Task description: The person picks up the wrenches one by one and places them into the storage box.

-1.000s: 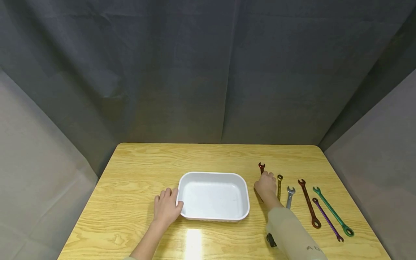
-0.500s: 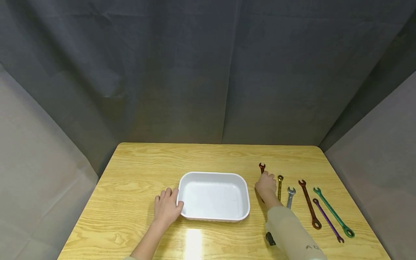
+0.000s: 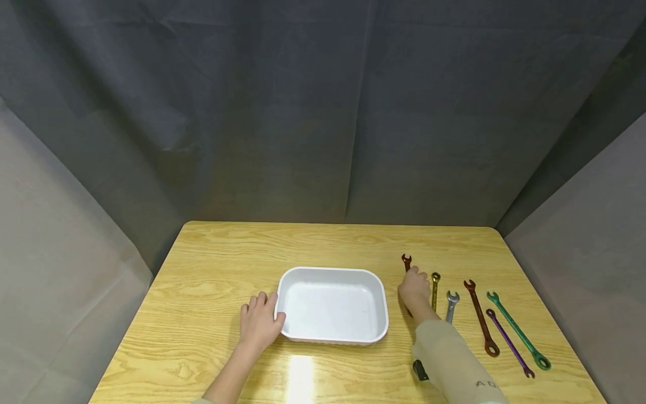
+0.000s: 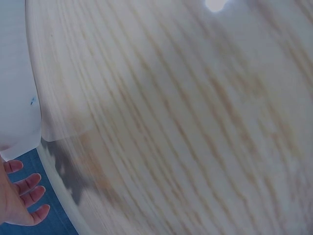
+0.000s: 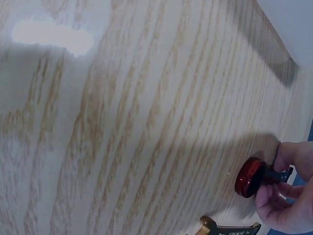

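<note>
My right hand [image 3: 416, 289] is at a dark red combination wrench [image 3: 406, 261] right of the white tray. Thumb and fingers pinch the wrench's handle in the right wrist view, with its thick red ring end [image 5: 250, 177] sticking out toward the camera. In the head view the open-jawed end points to the far edge, and the hand covers the middle. My left hand [image 3: 259, 322] rests against the left side of the white tray [image 3: 333, 340], thumb at the rim. Its fingers [image 4: 33, 196] are spread and loosely bent outside the tray wall in the left wrist view.
Right of my right hand lie a gold wrench [image 3: 434, 292], a silver wrench [image 3: 451, 306], a brownish-red wrench [image 3: 480, 317], a purple wrench [image 3: 510, 342] and a green wrench [image 3: 518, 331]. The sleeve [image 3: 451, 359] hides the lower ends of the gold and silver ones.
My right hand has shifted very slightly to the right, toward the gold wrench. The left hand and the tray have not moved.
</note>
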Demonstrator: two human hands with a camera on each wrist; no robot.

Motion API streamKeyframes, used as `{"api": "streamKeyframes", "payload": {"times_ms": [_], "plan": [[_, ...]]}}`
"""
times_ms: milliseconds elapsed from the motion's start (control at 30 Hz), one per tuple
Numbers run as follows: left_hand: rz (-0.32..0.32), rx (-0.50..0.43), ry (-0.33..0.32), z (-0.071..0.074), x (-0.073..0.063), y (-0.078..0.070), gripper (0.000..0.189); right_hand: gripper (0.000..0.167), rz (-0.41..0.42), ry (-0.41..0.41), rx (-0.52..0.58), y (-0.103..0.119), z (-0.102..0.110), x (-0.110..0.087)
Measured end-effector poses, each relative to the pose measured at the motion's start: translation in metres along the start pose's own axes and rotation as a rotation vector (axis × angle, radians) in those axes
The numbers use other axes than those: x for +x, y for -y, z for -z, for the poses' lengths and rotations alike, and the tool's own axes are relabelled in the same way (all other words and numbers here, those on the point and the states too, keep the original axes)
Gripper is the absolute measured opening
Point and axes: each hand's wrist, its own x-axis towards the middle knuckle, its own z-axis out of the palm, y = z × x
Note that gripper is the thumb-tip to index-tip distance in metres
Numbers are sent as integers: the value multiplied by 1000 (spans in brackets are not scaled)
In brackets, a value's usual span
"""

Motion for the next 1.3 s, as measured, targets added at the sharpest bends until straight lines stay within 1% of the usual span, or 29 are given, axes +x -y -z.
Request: {"api": "streamKeyframes", "payload": {"times_ms": [133, 333, 533, 700, 967, 1200, 1300], "plan": [[-3, 1, -3, 1, 0, 0, 39, 55, 1, 8, -7, -1, -1, 1], [-2, 3, -1, 0, 0, 0, 38, 54, 31, 10, -31, -2, 2, -1], [1, 7, 5, 1, 0, 0, 39, 43, 36, 12, -36, -2, 7, -5], [1, 9, 10, 1, 0, 0, 40, 39, 27, 23, -29, -3, 9, -6], [-4, 8, 4, 1, -1, -1, 39, 40, 32, 24, -33, -5, 12, -8], [-4, 10, -3, 1, 0, -1, 39, 46, 82, 0, -12, -2, 20, -12], [-3, 11, -3, 0, 0, -1, 40, 49, 97, 2, -12, 1, 24, -13]]}}
